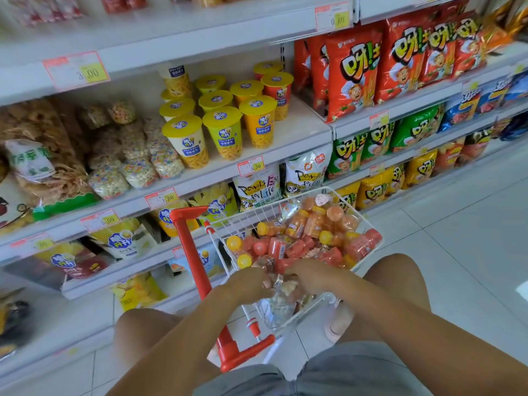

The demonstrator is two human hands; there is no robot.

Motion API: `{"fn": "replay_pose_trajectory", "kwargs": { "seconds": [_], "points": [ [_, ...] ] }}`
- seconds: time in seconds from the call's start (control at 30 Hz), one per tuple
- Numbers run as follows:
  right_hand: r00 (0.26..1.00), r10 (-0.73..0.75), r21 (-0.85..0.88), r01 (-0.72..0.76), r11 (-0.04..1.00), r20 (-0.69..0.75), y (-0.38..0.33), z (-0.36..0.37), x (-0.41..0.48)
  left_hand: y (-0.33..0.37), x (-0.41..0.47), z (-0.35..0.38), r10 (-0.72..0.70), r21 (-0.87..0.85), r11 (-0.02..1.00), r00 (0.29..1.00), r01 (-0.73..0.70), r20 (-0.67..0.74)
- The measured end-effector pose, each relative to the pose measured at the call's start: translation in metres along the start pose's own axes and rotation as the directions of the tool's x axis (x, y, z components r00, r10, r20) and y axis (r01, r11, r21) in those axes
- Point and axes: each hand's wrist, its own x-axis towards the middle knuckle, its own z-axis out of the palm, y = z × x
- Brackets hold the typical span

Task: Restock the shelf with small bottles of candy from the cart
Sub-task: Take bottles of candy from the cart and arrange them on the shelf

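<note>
A small white wire cart point(368, 221) with a red handle frame point(197, 261) stands in front of me, piled with small candy bottles point(303, 232), pink and orange ones with yellow or red caps. Both hands reach into its near end. My left hand point(251, 282) and my right hand point(310, 277) curl around clear bottles of pale candy point(281, 292) between them. The fingertips are buried among the bottles, so which bottle each hand holds is hard to tell. The snack shelf point(288, 144) rises to the left.
Yellow-lidded snack cups point(225, 132) fill the middle of the shelf, with bare white board to their right. Bagged puffs point(137, 155) lie further left; red, green and yellow chip bags point(371, 70) fill the right bays. My knees flank the cart. White tiled floor point(471, 238) lies right.
</note>
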Motion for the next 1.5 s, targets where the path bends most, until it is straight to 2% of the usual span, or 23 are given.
{"fn": "replay_pose_trajectory", "kwargs": {
  "seconds": [0.1, 0.2, 0.3, 0.37, 0.47, 0.57, 0.63, 0.73, 0.8, 0.9, 0.97, 1.03, 1.1, 1.23, 1.3, 1.37, 1.43, 1.5],
  "points": [
    [1.000, 0.020, -0.017, -0.020, 1.000, -0.002, 0.005, -0.003, -0.002, 0.001, 0.002, 0.003, -0.004, 0.042, 0.999, 0.997, 0.000, 0.079],
    [0.999, -0.006, -0.059, 0.004, 0.998, -0.036, 0.007, -0.003, -0.002, 0.004, 0.003, 0.009, -0.021, 0.161, 0.987, 0.994, 0.004, 0.105],
    [0.997, 0.030, 0.044, -0.027, 0.999, -0.077, 0.013, -0.003, -0.003, 0.010, 0.004, 0.011, -0.040, 0.145, 0.989, 0.996, 0.028, 0.082],
    [0.981, 0.081, 0.134, -0.058, 0.989, -0.178, 0.013, -0.013, -0.009, 0.013, 0.004, 0.007, -0.047, 0.062, 0.997, 0.996, 0.043, 0.069],
    [0.934, 0.156, 0.359, -0.033, 0.933, -0.321, 0.010, -0.041, -0.015, 0.009, 0.001, -0.007, -0.061, -0.289, 0.956, 0.998, 0.049, -0.032],
    [0.897, 0.143, 0.552, 0.127, 0.824, -0.419, -0.012, -0.082, -0.029, 0.006, -0.009, -0.038, -0.152, -0.565, 0.825, 0.966, 0.008, -0.208],
    [0.864, 0.112, 0.613, 0.250, 0.750, -0.490, -0.034, -0.112, -0.037, 0.005, -0.020, -0.067, -0.248, -0.698, 0.714, 0.912, -0.055, -0.326],
    [0.820, 0.058, 0.641, 0.399, 0.656, -0.570, -0.072, -0.153, -0.045, 0.002, -0.042, -0.116, -0.338, -0.853, 0.438, 0.827, -0.284, -0.449],
    [0.799, 0.001, 0.614, 0.461, 0.641, -0.602, -0.101, -0.175, -0.052, 0.002, -0.066, -0.149, -0.384, -0.862, 0.248, 0.773, -0.441, -0.506],
    [0.742, -0.101, 0.557, 0.579, 0.595, -0.663, -0.143, -0.203, -0.058, -0.004, -0.105, -0.190, -0.445, -0.816, -0.021, 0.736, -0.577, -0.509],
    [0.720, -0.180, 0.529, 0.634, 0.563, -0.670, -0.172, -0.220, -0.058, -0.013, -0.134, -0.210, -0.459, -0.775, -0.113, 0.724, -0.622, -0.514],
    [0.697, -0.261, 0.491, 0.676, 0.550, -0.668, -0.203, -0.235, -0.056, -0.024, -0.161, -0.227, -0.417, -0.727, -0.074, 0.683, -0.683, -0.599],
    [0.670, -0.323, 0.466, 0.716, 0.520, -0.668, -0.236, -0.248, -0.053, -0.032, -0.188, -0.242, -0.352, -0.681, 0.023, 0.632, -0.732, -0.690],
    [0.579, -0.415, 0.346, 0.786, 0.512, -0.702, -0.301, -0.268, -0.039, -0.058, -0.231, -0.268, -0.455, -0.618, 0.242, 0.475, -0.748, -0.753],
    [0.524, -0.468, 0.232, 0.804, 0.547, -0.712, -0.329, -0.276, -0.024, -0.076, -0.249, -0.278, -0.530, -0.608, 0.416, 0.364, -0.676, -0.766],
    [0.498, -0.517, 0.115, 0.788, 0.605, -0.696, -0.356, -0.279, -0.009, -0.100, -0.265, -0.285, -0.635, -0.624, 0.549, 0.207, -0.556, -0.744],
    [0.485, -0.552, 0.023, 0.765, 0.644, -0.679, -0.385, -0.280, 0.009, -0.129, -0.280, -0.291, -0.687, -0.633, 0.604, 0.086, -0.484, -0.721],
    [0.474, -0.570, -0.039, 0.745, 0.666, -0.671, -0.413, -0.282, 0.033, -0.157, -0.294, -0.296, -0.708, -0.646, 0.630, 0.024, -0.432, -0.706]
  ]
}}
